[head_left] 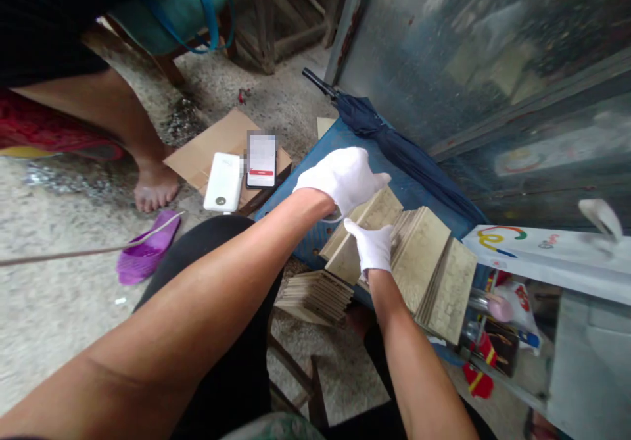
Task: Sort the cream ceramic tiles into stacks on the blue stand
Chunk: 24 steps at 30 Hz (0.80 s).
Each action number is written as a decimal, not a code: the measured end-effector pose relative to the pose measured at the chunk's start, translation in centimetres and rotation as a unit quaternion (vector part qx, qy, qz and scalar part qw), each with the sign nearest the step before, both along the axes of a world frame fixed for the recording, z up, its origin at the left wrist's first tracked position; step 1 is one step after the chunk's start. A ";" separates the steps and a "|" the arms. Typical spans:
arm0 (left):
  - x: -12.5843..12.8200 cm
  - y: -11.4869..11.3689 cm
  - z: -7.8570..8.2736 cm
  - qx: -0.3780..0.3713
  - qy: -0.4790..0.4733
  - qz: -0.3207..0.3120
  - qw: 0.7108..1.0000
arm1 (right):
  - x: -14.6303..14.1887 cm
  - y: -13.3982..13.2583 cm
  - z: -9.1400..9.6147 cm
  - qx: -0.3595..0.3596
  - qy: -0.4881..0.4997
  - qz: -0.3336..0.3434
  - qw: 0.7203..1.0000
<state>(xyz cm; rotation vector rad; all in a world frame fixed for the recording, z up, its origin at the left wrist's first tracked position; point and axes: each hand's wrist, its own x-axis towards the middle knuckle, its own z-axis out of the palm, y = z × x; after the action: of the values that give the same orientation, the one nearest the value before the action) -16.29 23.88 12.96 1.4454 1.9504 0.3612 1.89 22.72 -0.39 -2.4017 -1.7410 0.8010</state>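
Note:
Both my hands wear white gloves above a blue plastic surface holding rows of thin, pale, speckled boards. My left hand is over the far end of the boards, back up and fingers curled under. Its thumb points right, just above a board's edge, and whatever lies beneath the fingers is hidden. Closer to me, my right hand rests against the boards with its thumb stretched out to the left; its other fingertips are partly hidden. Another stack of boards stands lower, near my knee.
A folded dark umbrella lies along the blue surface's far edge. Cardboard on the left carries a phone and a white power bank. A long white box is at right. Another person's bare foot and a purple slipper are left.

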 end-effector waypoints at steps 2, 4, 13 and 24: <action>-0.2 -0.1 0.5 0.002 -0.007 -0.001 1.000 | 0.1 0.7 -0.7 -0.014 -0.030 -0.032 0.999; -0.2 -0.1 0.8 0.000 -0.010 0.001 1.000 | -0.1 1.1 -1.3 -0.033 -0.065 -0.039 0.997; -0.2 -0.4 0.8 0.012 -0.020 0.009 1.000 | -1.0 1.9 -3.6 -0.078 -0.155 -0.042 0.984; -0.4 -0.2 0.9 -0.010 -0.062 -0.003 0.998 | -1.2 3.1 -4.8 -0.064 -0.173 -0.036 0.982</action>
<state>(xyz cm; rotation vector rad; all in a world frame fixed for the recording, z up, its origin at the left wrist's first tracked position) -16.72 23.66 13.83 1.3843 1.8456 0.4174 0.72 25.79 -5.21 -2.8143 -1.7440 0.5245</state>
